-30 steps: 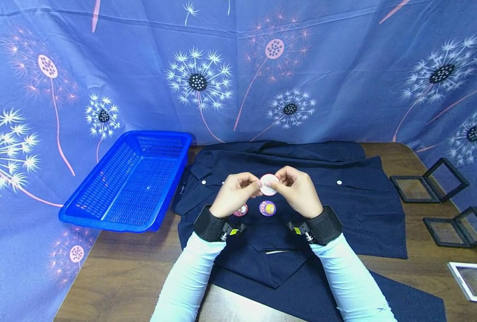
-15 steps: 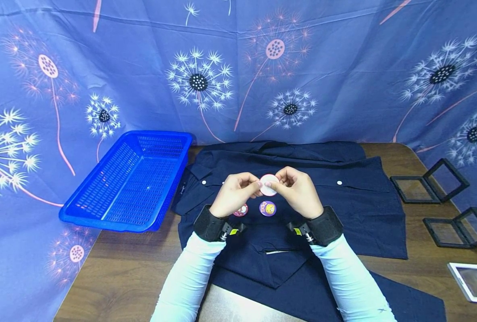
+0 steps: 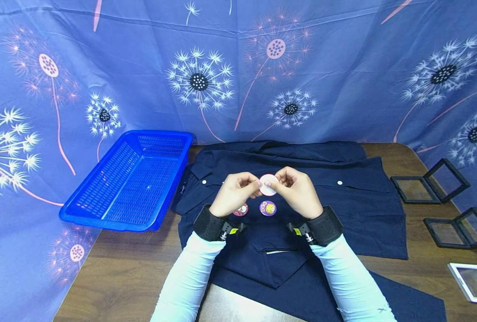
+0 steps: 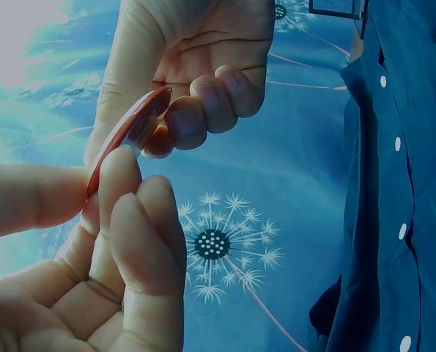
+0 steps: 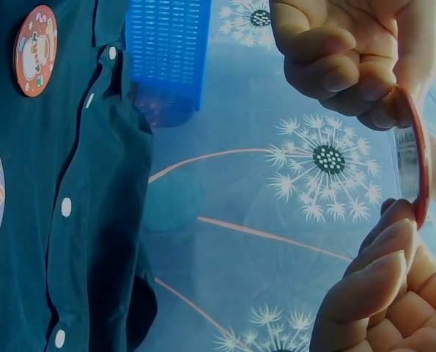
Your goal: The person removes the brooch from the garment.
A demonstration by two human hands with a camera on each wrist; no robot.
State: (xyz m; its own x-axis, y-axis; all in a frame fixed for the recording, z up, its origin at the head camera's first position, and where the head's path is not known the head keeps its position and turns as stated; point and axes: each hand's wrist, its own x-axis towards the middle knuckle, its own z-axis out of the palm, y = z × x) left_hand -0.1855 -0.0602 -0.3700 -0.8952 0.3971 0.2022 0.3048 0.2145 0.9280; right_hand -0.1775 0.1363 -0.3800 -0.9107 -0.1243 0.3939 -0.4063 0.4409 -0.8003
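Above the dark navy shirt (image 3: 355, 210), a round badge (image 3: 268, 192) is held between both hands, its white side with a red rim facing up in the head view. My left hand (image 3: 235, 191) pinches its left edge between thumb and fingers. The opposite edge is pinched by my right hand (image 3: 301, 190). Both wrist views show the badge (image 4: 122, 132) nearly edge-on, so its other face is mostly hidden. Just below the hands, a purple badge (image 3: 268, 208) with a yellow figure lies on the shirt, and a red badge (image 3: 240, 210) is partly covered by my left hand.
A blue plastic basket (image 3: 142, 192) stands left of the shirt on the wooden table (image 3: 113, 273). At the right are two open black frames (image 3: 413, 190) and a white frame (image 3: 474, 281). A dandelion-patterned cloth (image 3: 230, 27) hangs behind.
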